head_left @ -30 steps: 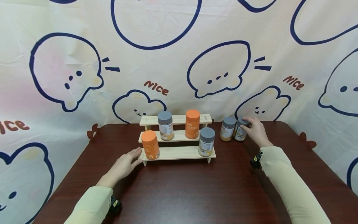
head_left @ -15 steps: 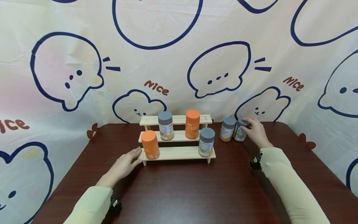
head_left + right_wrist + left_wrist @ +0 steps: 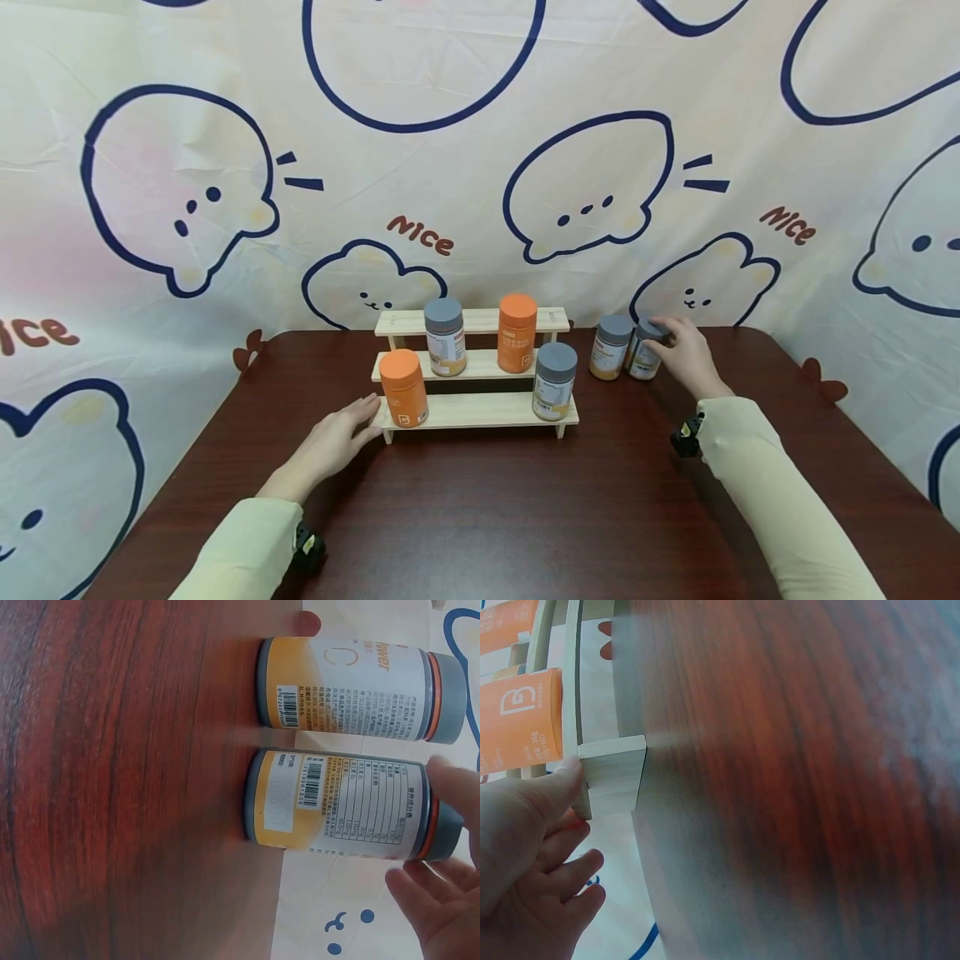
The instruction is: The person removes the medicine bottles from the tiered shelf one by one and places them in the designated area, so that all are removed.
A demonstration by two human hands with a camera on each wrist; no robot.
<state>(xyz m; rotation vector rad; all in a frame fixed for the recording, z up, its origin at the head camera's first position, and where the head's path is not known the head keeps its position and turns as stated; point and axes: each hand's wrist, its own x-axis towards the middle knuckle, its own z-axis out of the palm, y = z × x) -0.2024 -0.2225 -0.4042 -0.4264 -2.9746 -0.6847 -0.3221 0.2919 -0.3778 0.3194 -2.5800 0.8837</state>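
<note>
The right hand point(image 3: 688, 354) has its thumb and fingers pinched on the grey lid point(image 3: 647, 327) of a jar point(image 3: 642, 363). That jar stands on the surface point(image 3: 480, 500), right of the wooden rack point(image 3: 476, 408), just beside another grey-lidded jar point(image 3: 608, 358). The left hand point(image 3: 330, 437) pinches the rack's left end. Only the right wrist view shows the jar's barcode point(image 3: 312, 784) clearly. Both arms reach forward.
</note>
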